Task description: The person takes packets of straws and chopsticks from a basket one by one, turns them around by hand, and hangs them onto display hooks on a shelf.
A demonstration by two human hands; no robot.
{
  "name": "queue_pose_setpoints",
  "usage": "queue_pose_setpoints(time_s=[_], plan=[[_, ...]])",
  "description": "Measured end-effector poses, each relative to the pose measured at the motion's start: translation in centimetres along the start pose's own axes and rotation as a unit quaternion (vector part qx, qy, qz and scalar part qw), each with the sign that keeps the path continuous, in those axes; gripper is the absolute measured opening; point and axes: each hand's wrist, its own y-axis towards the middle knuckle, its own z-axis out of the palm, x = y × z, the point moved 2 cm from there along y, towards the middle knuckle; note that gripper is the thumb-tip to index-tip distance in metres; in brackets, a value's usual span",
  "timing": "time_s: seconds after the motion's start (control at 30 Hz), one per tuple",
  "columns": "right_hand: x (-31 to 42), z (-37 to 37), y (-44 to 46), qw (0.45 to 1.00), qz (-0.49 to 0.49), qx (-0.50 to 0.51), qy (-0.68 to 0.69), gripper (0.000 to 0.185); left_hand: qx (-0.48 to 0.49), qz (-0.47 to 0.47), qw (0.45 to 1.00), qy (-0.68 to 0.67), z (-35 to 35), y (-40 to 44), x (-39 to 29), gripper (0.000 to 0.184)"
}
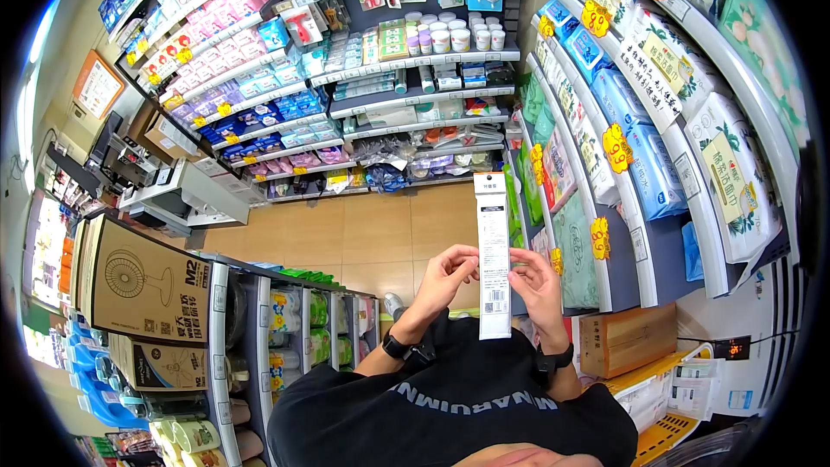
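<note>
A long narrow white package [494, 272] with printed text, a barcode and a hang hole at its top is held upright in front of my chest. My left hand [451, 277] grips its left edge near the middle, with the fingers curled. On the opposite edge, my right hand [534, 284] holds it between thumb and fingers. Both wrists wear dark bands.
Stocked shelves [424, 60] stand ahead, with more shelves of tissue packs [640, 173] at the right. A low shelf with a fan box [143, 281] is at the left. A cardboard box [628, 339] and yellow basket [666, 439] sit low at the right.
</note>
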Motion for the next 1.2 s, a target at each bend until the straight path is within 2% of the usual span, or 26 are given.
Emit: queue_pose_setpoints(time_s=[0.77,0.83,1.2], plan=[[-0.2,-0.1,-0.2,1.000,-0.018,-0.006,0.014,0.043,0.026,-0.003,1.000,0.006,0.2,0.1,-0.4,0.023],[-0.2,-0.1,-0.2,1.000,-0.006,-0.009,0.023,0.044,0.021,-0.041,0.999,0.001,0.4,-0.2,-0.9,0.023],[-1.0,-0.3,-0.5,1.000,0.006,0.018,-0.008,0.042,0.061,-0.119,0.991,0.001,1.5,-0.9,-1.4,0.036]])
